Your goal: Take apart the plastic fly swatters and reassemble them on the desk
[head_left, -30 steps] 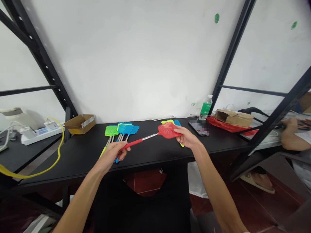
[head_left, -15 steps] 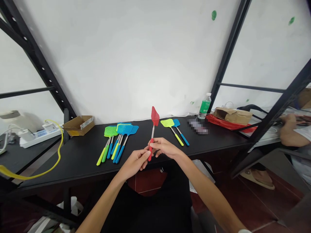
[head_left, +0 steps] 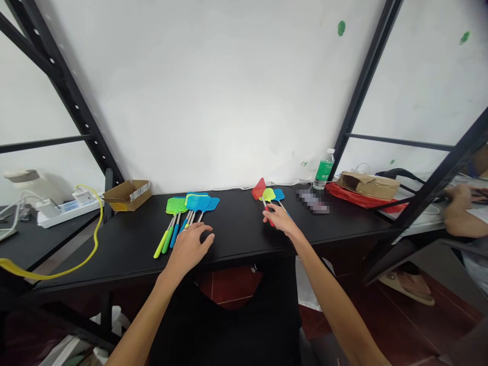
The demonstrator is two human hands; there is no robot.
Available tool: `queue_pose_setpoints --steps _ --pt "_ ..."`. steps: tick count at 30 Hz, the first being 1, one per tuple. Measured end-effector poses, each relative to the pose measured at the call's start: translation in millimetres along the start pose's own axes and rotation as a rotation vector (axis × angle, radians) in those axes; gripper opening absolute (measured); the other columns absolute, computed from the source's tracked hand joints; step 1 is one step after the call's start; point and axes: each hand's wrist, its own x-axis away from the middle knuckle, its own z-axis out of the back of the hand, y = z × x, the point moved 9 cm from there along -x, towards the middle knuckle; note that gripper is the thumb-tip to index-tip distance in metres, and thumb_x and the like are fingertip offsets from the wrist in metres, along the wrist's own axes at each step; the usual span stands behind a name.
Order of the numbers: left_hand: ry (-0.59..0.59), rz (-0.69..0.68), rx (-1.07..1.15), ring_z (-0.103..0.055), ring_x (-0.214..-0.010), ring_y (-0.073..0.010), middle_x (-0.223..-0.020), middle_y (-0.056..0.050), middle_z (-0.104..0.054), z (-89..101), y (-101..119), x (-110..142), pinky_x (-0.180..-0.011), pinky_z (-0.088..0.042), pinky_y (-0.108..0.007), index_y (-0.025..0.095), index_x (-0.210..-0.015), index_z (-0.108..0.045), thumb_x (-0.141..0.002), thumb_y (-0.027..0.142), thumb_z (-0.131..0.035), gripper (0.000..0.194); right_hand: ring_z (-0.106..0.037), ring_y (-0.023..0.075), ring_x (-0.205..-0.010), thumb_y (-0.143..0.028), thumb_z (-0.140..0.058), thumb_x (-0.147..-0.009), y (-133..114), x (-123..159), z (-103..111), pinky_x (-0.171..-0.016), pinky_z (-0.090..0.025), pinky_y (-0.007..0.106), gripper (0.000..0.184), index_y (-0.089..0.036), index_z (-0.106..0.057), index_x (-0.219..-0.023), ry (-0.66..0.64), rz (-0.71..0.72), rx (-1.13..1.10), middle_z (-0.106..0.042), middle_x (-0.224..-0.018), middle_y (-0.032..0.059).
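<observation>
A red fly swatter point(head_left: 258, 189) is in my right hand point(head_left: 279, 219), whose fingers are closed round its red handle. Its head overlaps a yellow fly swatter point(head_left: 269, 194), and a blue fly swatter point(head_left: 279, 193) lies just to the right; their handles are mostly hidden by my hand. My left hand point(head_left: 193, 243) is open, thumb apart from the fingers, over the handles of the left group. That group holds several swatters, among them a green fly swatter point(head_left: 176, 205) and a blue fly swatter point(head_left: 198, 202). The left hand covers part of their handles.
On the black table point(head_left: 236, 231) stand an open cardboard box point(head_left: 127, 195) at left and a green-labelled bottle point(head_left: 324, 170) at right. A yellow cable point(head_left: 98, 229) crosses the left side, near a white power strip point(head_left: 68, 212). A person's arm point(head_left: 463, 216) shows at far right.
My right hand has carried the red fly swatter right and lowered it to the yellow and blue ones. My left hand has let go of it and moved left to the other group.
</observation>
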Motion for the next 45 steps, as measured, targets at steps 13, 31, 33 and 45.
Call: queue_pose_setpoints --steps 13,31,33,45 --pt "-0.046 -0.016 -0.164 -0.059 -0.121 -0.0324 -0.130 -0.011 -0.066 -7.5 0.5 2.9 -0.102 -0.045 -0.046 0.021 -0.114 -0.070 -0.092 0.042 -0.049 0.037 -0.064 0.0284 -0.112 -0.039 -0.057 -0.091 -32.7 30.4 5.8 -0.085 -0.046 0.036 0.042 -0.027 -0.060 -0.131 -0.012 0.014 0.759 -0.068 -0.125 0.0085" --pt "-0.014 -0.016 -0.143 -0.064 -0.107 -0.0310 -0.112 -0.011 -0.072 -1.8 5.8 3.6 -0.096 -0.046 -0.044 0.021 -0.112 -0.070 -0.090 0.036 -0.053 0.031 -0.063 0.0291 -0.113 -0.037 -0.063 -0.087 -40.1 35.0 3.2 -0.084 -0.046 0.036 0.044 -0.026 -0.061 -0.130 -0.045 0.051 0.773 -0.068 -0.126 0.0093" --pt "-0.016 -0.024 -0.155 -0.064 -0.107 -0.0309 -0.114 -0.011 -0.070 -3.0 5.9 3.4 -0.095 -0.047 -0.044 0.022 -0.113 -0.069 -0.090 0.035 -0.053 0.031 -0.064 0.0289 -0.110 -0.040 -0.061 -0.089 -41.3 35.2 3.9 -0.084 -0.046 0.036 0.042 -0.026 -0.062 -0.128 -0.030 0.055 0.768 -0.069 -0.123 0.0093" --pt "-0.058 0.076 -0.236 -0.066 -0.098 -0.0296 -0.112 -0.012 -0.067 -6.5 -5.1 5.1 -0.077 -0.049 -0.036 0.023 -0.127 -0.061 -0.092 0.020 -0.043 0.039 -0.064 0.0291 -0.107 -0.044 -0.058 -0.090 -47.9 37.0 10.5 -0.082 -0.045 0.037 0.040 -0.026 -0.063 -0.126 0.033 0.060 0.726 -0.071 -0.118 0.0076"
